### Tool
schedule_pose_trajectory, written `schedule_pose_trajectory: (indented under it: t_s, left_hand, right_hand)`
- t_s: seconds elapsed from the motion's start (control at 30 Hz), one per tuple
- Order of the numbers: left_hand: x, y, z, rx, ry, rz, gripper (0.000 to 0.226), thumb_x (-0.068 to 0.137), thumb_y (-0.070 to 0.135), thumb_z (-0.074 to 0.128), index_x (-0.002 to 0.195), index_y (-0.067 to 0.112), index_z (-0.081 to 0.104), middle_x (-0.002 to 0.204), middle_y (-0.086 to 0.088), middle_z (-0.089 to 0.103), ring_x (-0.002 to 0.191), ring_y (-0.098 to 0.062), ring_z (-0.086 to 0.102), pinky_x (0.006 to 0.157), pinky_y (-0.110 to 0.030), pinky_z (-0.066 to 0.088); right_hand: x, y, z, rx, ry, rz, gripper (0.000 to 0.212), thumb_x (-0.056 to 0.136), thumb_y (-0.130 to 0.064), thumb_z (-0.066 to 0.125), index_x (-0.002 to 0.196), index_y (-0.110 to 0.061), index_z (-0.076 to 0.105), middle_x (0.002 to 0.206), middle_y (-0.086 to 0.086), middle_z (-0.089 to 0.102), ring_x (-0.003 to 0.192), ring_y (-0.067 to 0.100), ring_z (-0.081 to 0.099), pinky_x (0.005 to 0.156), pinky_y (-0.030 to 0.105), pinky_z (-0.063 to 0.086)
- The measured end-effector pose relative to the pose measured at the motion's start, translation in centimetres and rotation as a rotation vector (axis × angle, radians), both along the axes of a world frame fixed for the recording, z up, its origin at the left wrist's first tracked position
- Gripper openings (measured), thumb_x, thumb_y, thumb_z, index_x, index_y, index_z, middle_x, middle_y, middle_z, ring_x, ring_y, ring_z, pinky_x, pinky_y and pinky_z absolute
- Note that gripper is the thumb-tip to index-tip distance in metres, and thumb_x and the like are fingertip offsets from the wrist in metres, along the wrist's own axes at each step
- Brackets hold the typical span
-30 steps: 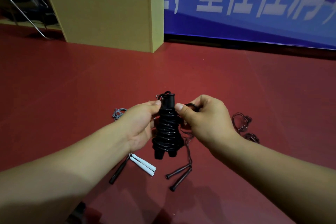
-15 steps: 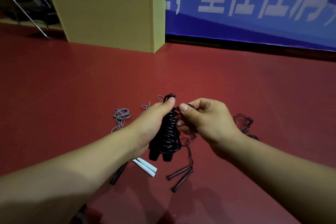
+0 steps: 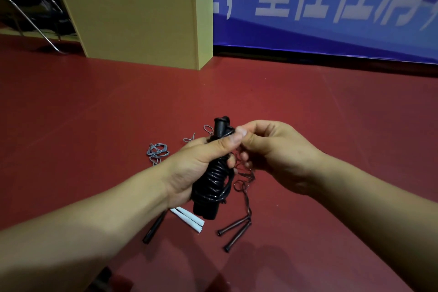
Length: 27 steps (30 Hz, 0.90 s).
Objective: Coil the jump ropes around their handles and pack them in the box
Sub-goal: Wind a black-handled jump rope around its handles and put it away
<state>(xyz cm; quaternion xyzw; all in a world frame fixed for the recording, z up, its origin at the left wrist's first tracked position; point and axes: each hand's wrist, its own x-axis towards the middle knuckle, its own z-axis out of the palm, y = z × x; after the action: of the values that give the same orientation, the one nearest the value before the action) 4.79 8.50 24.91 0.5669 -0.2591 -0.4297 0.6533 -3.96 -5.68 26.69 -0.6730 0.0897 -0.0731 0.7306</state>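
Observation:
A black jump rope is wound in tight coils around its paired black handles. My left hand grips this bundle around the middle, thumb near the top. My right hand pinches the rope end at the top of the handles, right by my left thumb. On the red floor below lie a rope with white handles and grey cord, a thin dark brown rope with slim handles, and one more dark handle. A tan box stands at the back left.
A blue banner with white characters runs along the back wall. Metal chair legs stand left of the box. Red floor stretches between me and the box.
My left hand has wrapped further around the coiled bundle, thumb sliding up. My right hand moved in to the handle tops, and the bundle tilted slightly.

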Motion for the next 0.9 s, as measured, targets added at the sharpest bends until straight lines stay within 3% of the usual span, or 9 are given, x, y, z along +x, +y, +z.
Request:
schedule_pose_trajectory:
  t_s: [0.1,0.2,0.27,0.37,0.5,0.6,0.73,0.8,0.9]
  left_hand:
    - [-0.1,0.2,0.1,0.001,-0.004,-0.052,0.018,0.074,0.032,0.069,0.077,0.015,0.074,0.071,-0.004,0.063,0.065,-0.015,0.059,0.056,-0.021,0.049]
    - [0.1,0.4,0.2,0.034,-0.033,-0.061,0.043,0.077,0.027,0.073,0.115,0.011,0.064,0.092,-0.003,0.070,0.074,-0.017,0.064,0.068,-0.025,0.053]
    - [-0.1,0.4,0.3,0.076,-0.053,-0.039,0.053,0.075,0.026,0.079,0.124,0.016,0.060,0.086,0.004,0.071,0.073,-0.020,0.065,0.065,-0.027,0.052]
    - [-0.4,0.3,0.0,0.148,-0.125,0.029,0.048,0.066,0.029,0.078,0.111,0.019,0.065,0.071,0.005,0.068,0.072,-0.024,0.067,0.066,-0.030,0.052]
    - [-0.4,-0.2,-0.8,0.201,-0.198,0.101,0.033,0.068,0.025,0.083,0.095,0.021,0.064,0.078,-0.003,0.067,0.075,-0.024,0.063,0.074,-0.036,0.047]
    - [-0.3,-0.3,-0.8,0.253,-0.277,0.099,0.041,0.062,0.035,0.076,0.099,0.023,0.063,0.078,0.000,0.065,0.074,-0.016,0.061,0.075,-0.034,0.046]
    - [-0.1,0.0,-0.6,0.302,-0.337,0.010,0.050,0.065,0.032,0.074,0.112,0.027,0.059,0.090,-0.008,0.072,0.085,-0.014,0.066,0.084,-0.034,0.050]
    - [-0.3,0.0,-0.7,0.283,-0.345,0.011,0.045,0.074,0.027,0.078,0.113,0.028,0.057,0.092,-0.006,0.069,0.085,-0.012,0.064,0.082,-0.031,0.048]
    - [-0.4,-0.3,-0.9,0.247,-0.417,0.071,0.029,0.082,0.020,0.077,0.104,0.025,0.059,0.077,0.011,0.065,0.073,-0.002,0.061,0.074,-0.024,0.047]
  right_hand:
    - [-0.3,-0.5,0.4,-0.031,0.010,-0.010,0.018,0.088,-0.023,0.062,0.079,-0.008,0.064,0.064,0.013,0.058,0.057,0.017,0.053,0.054,0.024,0.044]
    - [-0.7,-0.6,0.7,-0.074,0.036,-0.037,0.018,0.089,-0.022,0.063,0.078,-0.009,0.064,0.063,0.009,0.060,0.056,0.014,0.054,0.056,0.026,0.044]
    - [-0.8,-0.8,0.8,-0.104,0.051,-0.085,0.018,0.090,-0.021,0.063,0.077,-0.008,0.064,0.063,0.009,0.059,0.055,0.012,0.053,0.056,0.027,0.045]
    - [-1.1,-1.1,0.5,-0.179,0.068,-0.131,0.018,0.092,-0.020,0.064,0.080,-0.007,0.065,0.064,0.010,0.059,0.056,0.016,0.053,0.058,0.031,0.046]
    - [-1.4,-1.2,0.4,-0.266,0.065,-0.137,0.014,0.095,-0.016,0.059,0.085,-0.008,0.061,0.065,0.008,0.063,0.053,0.018,0.058,0.051,0.030,0.047]
    - [-1.4,-1.1,0.5,-0.314,0.113,-0.130,0.013,0.096,-0.018,0.059,0.086,-0.009,0.059,0.061,0.008,0.063,0.051,0.019,0.058,0.048,0.030,0.047]
    - [-1.5,-1.2,0.5,-0.216,0.212,-0.149,0.013,0.093,-0.020,0.063,0.086,-0.009,0.060,0.055,0.004,0.059,0.046,0.015,0.054,0.043,0.025,0.046]
    - [-1.5,-1.2,0.6,-0.140,0.264,-0.150,0.013,0.092,-0.019,0.065,0.086,-0.008,0.061,0.055,0.003,0.058,0.044,0.013,0.053,0.042,0.024,0.046]
    - [-1.4,-1.1,0.4,-0.112,0.299,-0.155,0.013,0.091,-0.016,0.066,0.083,-0.008,0.060,0.055,0.004,0.058,0.043,0.012,0.052,0.041,0.023,0.046]
